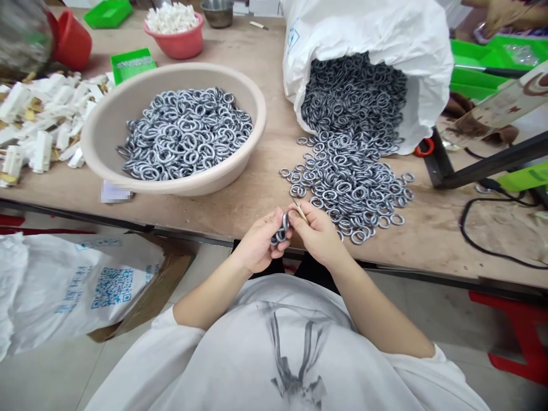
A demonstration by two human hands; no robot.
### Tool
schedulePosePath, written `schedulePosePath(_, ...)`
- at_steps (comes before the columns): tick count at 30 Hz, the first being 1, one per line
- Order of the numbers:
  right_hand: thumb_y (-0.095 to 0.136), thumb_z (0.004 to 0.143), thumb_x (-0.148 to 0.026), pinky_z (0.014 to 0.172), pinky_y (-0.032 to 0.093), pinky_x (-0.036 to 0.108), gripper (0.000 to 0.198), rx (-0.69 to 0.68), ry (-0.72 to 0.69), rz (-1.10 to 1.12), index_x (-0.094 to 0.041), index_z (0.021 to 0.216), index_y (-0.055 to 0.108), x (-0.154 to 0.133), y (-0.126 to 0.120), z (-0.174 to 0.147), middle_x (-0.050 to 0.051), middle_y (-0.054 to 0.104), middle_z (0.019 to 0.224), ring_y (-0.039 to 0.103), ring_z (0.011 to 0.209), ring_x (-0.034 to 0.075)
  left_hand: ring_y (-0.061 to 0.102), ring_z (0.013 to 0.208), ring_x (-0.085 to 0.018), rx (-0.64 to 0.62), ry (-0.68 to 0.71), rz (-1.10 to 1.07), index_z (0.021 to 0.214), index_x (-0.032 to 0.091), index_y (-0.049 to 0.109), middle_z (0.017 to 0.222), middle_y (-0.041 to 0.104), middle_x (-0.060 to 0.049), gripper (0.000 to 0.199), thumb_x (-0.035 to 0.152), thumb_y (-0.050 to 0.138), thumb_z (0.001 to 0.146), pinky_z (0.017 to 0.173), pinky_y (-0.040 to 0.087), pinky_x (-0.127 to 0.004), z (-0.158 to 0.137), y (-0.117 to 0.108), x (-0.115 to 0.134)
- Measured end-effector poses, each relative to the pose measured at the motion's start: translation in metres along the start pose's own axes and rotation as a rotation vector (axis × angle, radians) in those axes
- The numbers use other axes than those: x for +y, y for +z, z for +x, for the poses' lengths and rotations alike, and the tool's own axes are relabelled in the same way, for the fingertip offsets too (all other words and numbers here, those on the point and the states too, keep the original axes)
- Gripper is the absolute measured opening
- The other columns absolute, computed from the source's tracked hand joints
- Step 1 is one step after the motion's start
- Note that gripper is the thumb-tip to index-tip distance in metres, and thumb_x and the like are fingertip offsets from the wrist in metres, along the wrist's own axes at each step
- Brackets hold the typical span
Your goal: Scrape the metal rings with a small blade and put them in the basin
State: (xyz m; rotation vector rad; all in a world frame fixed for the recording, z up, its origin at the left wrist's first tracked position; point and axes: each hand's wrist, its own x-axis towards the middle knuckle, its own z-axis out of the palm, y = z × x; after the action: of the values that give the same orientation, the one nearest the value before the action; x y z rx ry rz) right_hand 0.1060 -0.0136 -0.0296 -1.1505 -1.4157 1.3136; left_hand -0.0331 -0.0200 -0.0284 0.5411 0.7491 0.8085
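My left hand [262, 242] is closed around several grey rings [281, 229] at the table's front edge. My right hand [315, 231] pinches a thin knife-like tool with a pale handle [300, 212], and its fingertips meet one of the rings in the left hand. Just beyond the hands, a loose pile of the same grey rings [351, 185] spreads out from the mouth of a big white sack [428, 114] lying on its side. Left of the hands stands a wide beige basin [103, 165] holding many more rings.
White plastic parts [43, 148] lie heaped at the left. Behind them are a green tray [132, 75], a red bowl [180, 45] and a metal bowl [217, 12]. A black metal frame [471, 171] and cable [464, 220] are at the right. Another person's hand [503, 16] shows at the top right.
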Motion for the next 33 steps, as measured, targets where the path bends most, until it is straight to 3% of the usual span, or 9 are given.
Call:
schedulePosePath(7,0.059,0.09,-0.056,0.073,0.051,0.03,0.037,-0.016,-0.081,0.013,-0.021,0.098,0.068,0.005,-0.005,-0.005,0.002,0.065,0.084,0.062,0.078,0.016,0.04,0.042,-0.002,0.037,0.11,-0.005,0.086,0.018,0.054,0.066,0.05,0.006,0.045,0.054,0.079,0.073,0.034,0.023,-0.011,-0.002,0.003,-0.002)
schedulePosePath(10,0.065,0.088,-0.051,0.075,0.05,0.032,0.032,0.045,-0.168,-0.078,-0.022,0.1,0.068,0.005,-0.003,-0.008,0.004,0.064,0.09,0.061,0.085,0.018,0.039,0.041,-0.002,0.059,0.137,0.004,0.084,0.018,0.052,0.063,0.047,0.007,0.045,0.054,0.078,0.073,0.034,0.023,-0.011,-0.003,0.005,-0.006)
schedulePosePath(14,0.065,0.088,-0.041,0.074,0.047,0.032,0.02,0.124,-0.298,-0.201,-0.021,0.09,0.067,0.004,0.001,-0.007,0.002,0.062,0.082,0.058,0.08,0.018,0.037,0.04,-0.002,0.039,0.119,0.028,0.081,0.018,0.051,0.06,0.046,0.007,0.047,0.057,0.077,0.073,0.035,0.022,-0.012,-0.004,0.003,-0.008)
schedulePosePath(19,0.062,0.09,-0.046,0.059,0.037,0.028,0.025,0.164,-0.205,-0.177,-0.021,0.089,0.063,0.0,-0.006,-0.004,-0.003,0.052,0.067,0.046,0.06,0.013,0.038,0.041,-0.002,0.017,0.168,0.045,0.073,0.016,0.049,0.06,0.049,0.005,0.049,0.056,0.077,0.073,0.036,0.02,-0.013,-0.004,-0.001,-0.003)
schedulePosePath(23,0.044,0.1,-0.048,0.058,0.032,0.028,0.04,0.06,-0.363,-0.377,-0.02,0.072,0.053,-0.009,-0.014,-0.013,-0.002,0.047,0.064,0.044,0.06,0.013,0.037,0.042,-0.002,0.008,0.231,0.074,0.071,0.015,0.052,0.061,0.049,0.004,0.048,0.056,0.075,0.075,0.036,0.021,-0.014,-0.003,-0.002,0.0)
schedulePosePath(26,0.045,0.101,-0.043,0.057,0.028,0.028,0.042,-0.025,-0.44,-0.582,-0.02,0.065,0.045,-0.013,-0.014,-0.021,-0.002,0.043,0.062,0.041,0.059,0.012,0.035,0.043,-0.002,0.019,0.244,0.075,0.07,0.015,0.052,0.059,0.046,0.005,0.048,0.056,0.076,0.074,0.036,0.022,-0.014,-0.002,-0.002,0.0)
schedulePosePath(33,0.044,0.101,-0.045,0.056,0.026,0.028,0.043,0.004,-0.475,-0.777,-0.021,0.065,0.043,-0.014,-0.009,-0.024,-0.003,0.04,0.06,0.039,0.056,0.011,0.033,0.046,-0.003,0.053,0.228,0.048,0.069,0.016,0.051,0.06,0.041,0.006,0.047,0.055,0.078,0.073,0.036,0.023,-0.013,-0.004,0.001,0.001)
